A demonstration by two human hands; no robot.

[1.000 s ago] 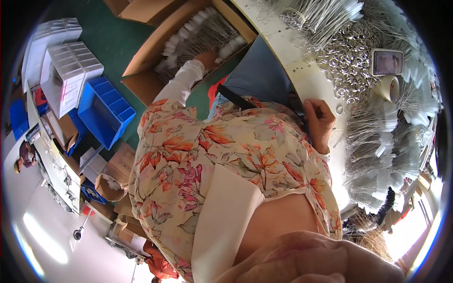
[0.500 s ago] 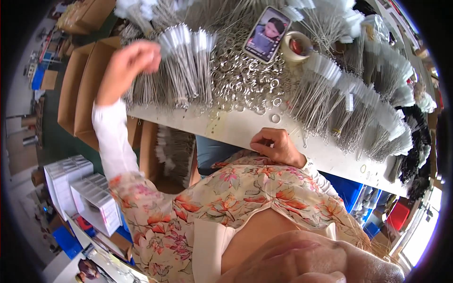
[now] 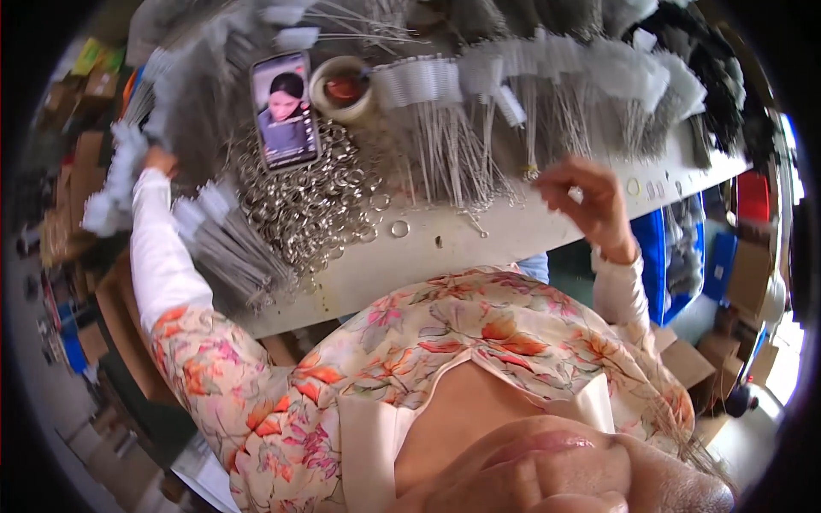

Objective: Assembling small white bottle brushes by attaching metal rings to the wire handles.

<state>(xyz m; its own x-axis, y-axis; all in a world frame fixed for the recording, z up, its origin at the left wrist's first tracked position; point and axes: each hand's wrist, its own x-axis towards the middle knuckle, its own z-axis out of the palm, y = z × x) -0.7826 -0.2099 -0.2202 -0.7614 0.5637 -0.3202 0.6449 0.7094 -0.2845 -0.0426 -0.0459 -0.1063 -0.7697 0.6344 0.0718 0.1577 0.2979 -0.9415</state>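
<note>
Presently, at the left of the frame, the left hand [image 3: 160,162] is among white-tipped wire brushes [image 3: 111,201]; whether it grasps any, I cannot tell. Right of centre, the right hand [image 3: 583,201] has bent fingers near the brush row [image 3: 432,94]; its grip is also unclear.

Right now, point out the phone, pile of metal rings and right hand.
Phone [image 3: 286,120], head view: lit screen.
Pile of metal rings [image 3: 295,214], head view: its middle.
Right hand [image 3: 593,203], head view: middle of the hand.
</note>
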